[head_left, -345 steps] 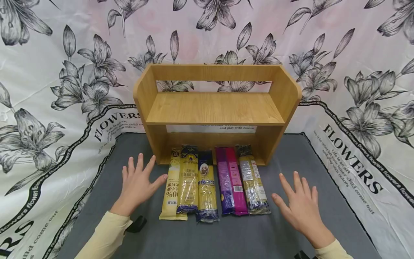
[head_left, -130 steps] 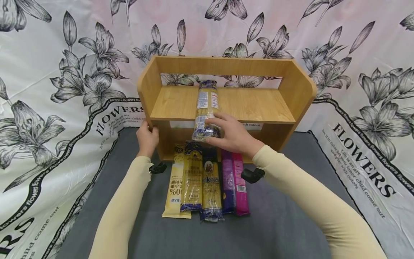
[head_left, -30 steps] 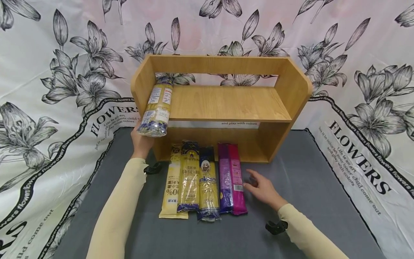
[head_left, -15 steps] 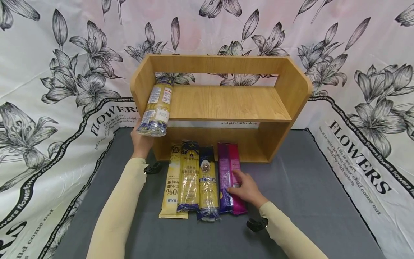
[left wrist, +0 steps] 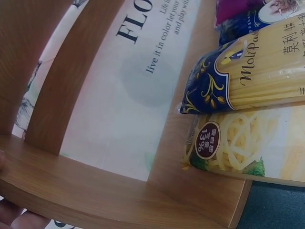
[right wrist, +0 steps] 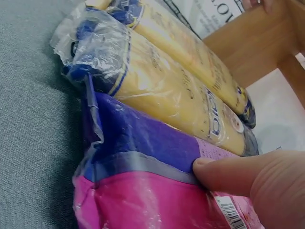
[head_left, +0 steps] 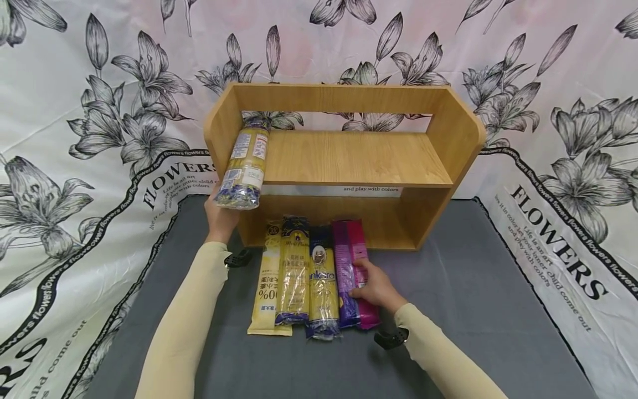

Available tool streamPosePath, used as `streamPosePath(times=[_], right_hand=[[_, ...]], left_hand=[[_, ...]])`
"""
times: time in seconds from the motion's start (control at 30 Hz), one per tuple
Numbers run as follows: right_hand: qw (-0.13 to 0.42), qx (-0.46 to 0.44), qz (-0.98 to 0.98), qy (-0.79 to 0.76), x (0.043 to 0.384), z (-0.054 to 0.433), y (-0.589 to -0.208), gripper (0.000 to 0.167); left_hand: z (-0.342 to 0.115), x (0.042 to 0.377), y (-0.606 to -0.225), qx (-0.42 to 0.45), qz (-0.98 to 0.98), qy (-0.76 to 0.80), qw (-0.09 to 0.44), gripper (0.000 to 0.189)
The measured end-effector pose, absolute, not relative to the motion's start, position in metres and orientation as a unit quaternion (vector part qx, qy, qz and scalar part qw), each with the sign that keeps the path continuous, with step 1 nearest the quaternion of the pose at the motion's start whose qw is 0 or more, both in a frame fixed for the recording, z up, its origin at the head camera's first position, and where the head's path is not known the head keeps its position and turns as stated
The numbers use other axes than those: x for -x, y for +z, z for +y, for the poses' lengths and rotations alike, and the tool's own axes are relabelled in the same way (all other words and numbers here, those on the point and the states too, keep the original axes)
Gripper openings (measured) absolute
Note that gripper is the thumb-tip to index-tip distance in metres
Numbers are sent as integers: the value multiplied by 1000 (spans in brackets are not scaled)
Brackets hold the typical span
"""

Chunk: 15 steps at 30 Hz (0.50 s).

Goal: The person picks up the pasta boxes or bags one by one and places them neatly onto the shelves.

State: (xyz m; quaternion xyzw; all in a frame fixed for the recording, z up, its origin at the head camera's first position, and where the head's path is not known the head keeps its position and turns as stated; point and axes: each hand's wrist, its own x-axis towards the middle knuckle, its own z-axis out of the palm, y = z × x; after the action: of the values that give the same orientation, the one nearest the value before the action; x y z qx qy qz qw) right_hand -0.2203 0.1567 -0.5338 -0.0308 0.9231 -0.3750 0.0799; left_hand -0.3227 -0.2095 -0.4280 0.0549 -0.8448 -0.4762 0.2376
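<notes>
At the left end of a two-tier wooden shelf, my left hand grips the side panel; in the left wrist view its fingers curl at the panel's edge. Leaning on the upper tier just above that hand is a clear packet of spaghetti with blue ends. My right hand holds a purple-and-pink packet across its width, the thumb pressed on its face in the right wrist view. That hand's other fingers are partly hidden behind the packet.
Left of the purple-and-pink packet lie a blue-and-yellow spaghetti packet, another spaghetti packet and a pale yellow pasta packet. Their far ends rest at the lower tier. A flower-printed cloth hangs behind the grey tabletop.
The spaghetti packet went from the row's right end onto the upper tier's left. My left hand took hold of the shelf. My right hand came left onto the purple-and-pink packet, whose top shifted slightly left.
</notes>
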Motion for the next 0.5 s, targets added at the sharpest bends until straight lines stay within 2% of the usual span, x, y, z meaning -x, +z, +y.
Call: streamPosePath(times=[0.17, 0.5], right_hand=[[117, 9, 912, -393, 220, 158, -529, 78], [124, 28, 871, -475, 206, 168, -535, 77]], left_hand=[[-208, 324, -427, -51, -845, -475, 241, 48], [-209, 323, -429, -51, -857, -455, 236, 47]])
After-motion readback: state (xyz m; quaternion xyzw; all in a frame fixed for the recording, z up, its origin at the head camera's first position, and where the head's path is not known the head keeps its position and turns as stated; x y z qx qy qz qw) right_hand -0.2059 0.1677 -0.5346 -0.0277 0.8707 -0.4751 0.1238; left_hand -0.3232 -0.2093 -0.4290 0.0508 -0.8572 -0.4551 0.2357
